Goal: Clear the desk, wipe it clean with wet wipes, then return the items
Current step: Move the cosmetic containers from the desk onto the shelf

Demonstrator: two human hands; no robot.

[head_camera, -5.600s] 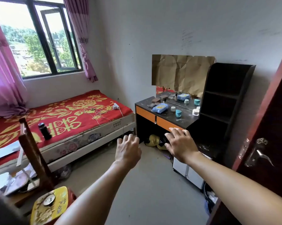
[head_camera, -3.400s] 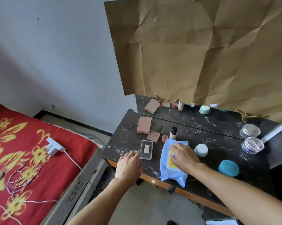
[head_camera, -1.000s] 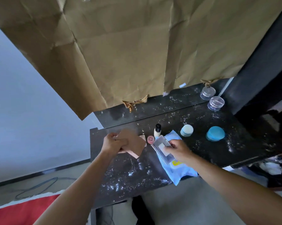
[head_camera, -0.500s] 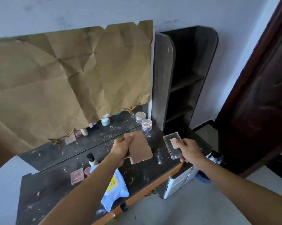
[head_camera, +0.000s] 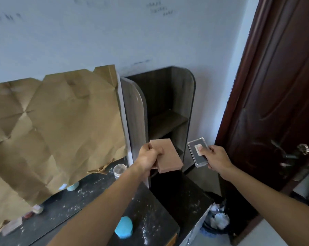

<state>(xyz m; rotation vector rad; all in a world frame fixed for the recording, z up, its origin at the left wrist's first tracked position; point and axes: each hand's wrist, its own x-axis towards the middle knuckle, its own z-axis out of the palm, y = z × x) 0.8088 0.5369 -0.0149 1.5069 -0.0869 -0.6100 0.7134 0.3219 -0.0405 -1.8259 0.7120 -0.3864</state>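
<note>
Tan flat box (head_camera: 166,155) and clear plastic case (head_camera: 198,153) are both held up in front of the dark shelf unit (head_camera: 168,121), off the dusty desk (head_camera: 150,210) left of it. They're probably headed for a shelf so the top can be wiped. Left hand (head_camera: 148,158) grips the box, fingers curled round its near edge. Right hand (head_camera: 216,157) pinches the case, thumb on its face. Hands are apart. Blue jar (head_camera: 124,227) and clear jar (head_camera: 119,169) sit on the desk, left of the shelf unit. Clearing looks far from done.

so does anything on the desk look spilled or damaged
White powdery specks are scattered across the dark desk top, also around the blue jar. The brown paper above it is creased and torn along its lower edge.
</note>
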